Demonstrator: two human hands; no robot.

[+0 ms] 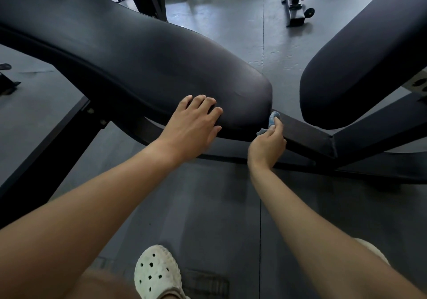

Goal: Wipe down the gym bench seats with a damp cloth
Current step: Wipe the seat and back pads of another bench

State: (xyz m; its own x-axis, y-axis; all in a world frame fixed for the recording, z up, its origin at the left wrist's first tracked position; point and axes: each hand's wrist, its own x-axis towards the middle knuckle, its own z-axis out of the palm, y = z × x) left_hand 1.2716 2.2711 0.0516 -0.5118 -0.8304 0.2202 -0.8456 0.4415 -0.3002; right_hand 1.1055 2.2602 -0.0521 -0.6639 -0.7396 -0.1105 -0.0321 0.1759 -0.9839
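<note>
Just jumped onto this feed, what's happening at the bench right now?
A person is at a black gym bench. Their left hand rests on the near edge of the long pad, while the right hand pinches a small blue cloth against that pad's rounded end, just above the frame bar in the gap before the second pad. Neither hand touches the second pad.

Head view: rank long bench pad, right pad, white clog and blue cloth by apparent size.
long bench pad
right pad
white clog, cut off at the frame edge
blue cloth, mostly hidden in the right hand
</note>
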